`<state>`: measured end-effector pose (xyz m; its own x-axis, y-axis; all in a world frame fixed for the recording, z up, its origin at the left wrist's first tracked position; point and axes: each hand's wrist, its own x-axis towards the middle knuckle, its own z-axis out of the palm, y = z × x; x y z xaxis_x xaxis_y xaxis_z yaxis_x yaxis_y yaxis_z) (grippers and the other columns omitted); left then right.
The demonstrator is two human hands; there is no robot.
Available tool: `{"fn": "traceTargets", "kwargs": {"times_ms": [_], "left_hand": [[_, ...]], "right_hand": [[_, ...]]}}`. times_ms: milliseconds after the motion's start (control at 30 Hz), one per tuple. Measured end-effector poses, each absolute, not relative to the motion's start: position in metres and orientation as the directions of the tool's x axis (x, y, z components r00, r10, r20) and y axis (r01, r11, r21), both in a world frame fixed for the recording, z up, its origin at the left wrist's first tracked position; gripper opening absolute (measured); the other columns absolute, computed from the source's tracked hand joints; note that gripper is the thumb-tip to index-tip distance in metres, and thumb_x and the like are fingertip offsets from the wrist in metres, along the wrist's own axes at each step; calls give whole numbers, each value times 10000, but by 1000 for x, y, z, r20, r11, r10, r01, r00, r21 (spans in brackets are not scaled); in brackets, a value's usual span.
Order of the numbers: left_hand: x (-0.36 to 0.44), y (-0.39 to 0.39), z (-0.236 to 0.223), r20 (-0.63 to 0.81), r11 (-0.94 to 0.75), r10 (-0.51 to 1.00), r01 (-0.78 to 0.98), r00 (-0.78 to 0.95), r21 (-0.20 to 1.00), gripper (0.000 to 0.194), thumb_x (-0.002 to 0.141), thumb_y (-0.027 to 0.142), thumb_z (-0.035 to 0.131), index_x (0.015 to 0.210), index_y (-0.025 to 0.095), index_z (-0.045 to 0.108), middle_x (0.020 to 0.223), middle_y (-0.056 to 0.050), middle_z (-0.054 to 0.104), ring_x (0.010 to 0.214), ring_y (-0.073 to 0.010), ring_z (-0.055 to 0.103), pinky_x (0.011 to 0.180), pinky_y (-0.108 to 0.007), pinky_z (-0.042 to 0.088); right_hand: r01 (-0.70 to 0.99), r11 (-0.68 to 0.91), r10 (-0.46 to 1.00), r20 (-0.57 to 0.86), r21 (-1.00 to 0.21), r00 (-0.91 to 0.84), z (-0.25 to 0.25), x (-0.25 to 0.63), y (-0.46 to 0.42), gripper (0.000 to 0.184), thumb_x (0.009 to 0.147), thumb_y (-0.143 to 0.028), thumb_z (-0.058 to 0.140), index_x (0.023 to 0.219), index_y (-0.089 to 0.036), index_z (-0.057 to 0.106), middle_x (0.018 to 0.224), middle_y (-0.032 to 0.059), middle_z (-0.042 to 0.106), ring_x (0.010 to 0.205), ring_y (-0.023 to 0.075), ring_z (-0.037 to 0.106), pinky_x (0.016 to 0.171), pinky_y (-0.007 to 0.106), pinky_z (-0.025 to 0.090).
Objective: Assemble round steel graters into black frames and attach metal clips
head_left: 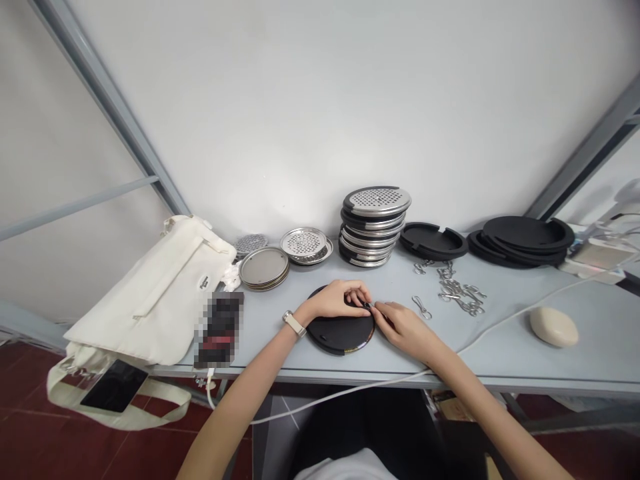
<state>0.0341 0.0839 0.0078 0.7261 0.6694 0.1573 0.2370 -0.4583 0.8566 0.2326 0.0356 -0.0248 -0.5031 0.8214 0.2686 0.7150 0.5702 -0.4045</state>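
Note:
A black round disc (333,335) lies on the grey table in front of me, with a thin shiny rim along its near right edge. Over its top reaches my left hand (340,300), fingers curled and thumb stretched toward the disc's right edge. My right hand (403,327) comes in from the right, thumb and fingers pinched together at that same edge. Between the fingertips of both hands shows a small metal clip (369,305), mostly covered. Just right of my hands a loose metal snap hook (421,307) lies on the table, near a pile of similar hooks (463,293).
Behind stand a tall stack of perforated metal discs with black rims (377,200), plain metal discs (264,267), perforated discs (304,243) and black round holders (527,233). A white bag (145,293) and phone (220,330) are left. A white cable (487,340) crosses near a cream mouse (554,327).

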Motion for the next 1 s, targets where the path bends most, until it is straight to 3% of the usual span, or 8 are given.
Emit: {"fn": "traceTargets", "kwargs": {"times_ms": [767,1000], "left_hand": [[36,81,12,148,-471,692,286,706,834,242,733,206,689,951,151,599,947,-43,632,764,-101,577,711,-218,452],[34,84,6,178,-469,669,224,722,854,246,744,239,690,950,141,598,918,-49,642,780,-107,591,723,-222,466]], "right_hand": [[734,545,839,245,-406,-486,-22,233,34,355,977,-297,260,767,-195,527,704,54,627,635,174,574,617,272,375],[727,546,837,246,-417,-489,-22,234,34,370,979,-305,264,770,-189,546,711,56,630,638,170,569,622,270,375]]}}
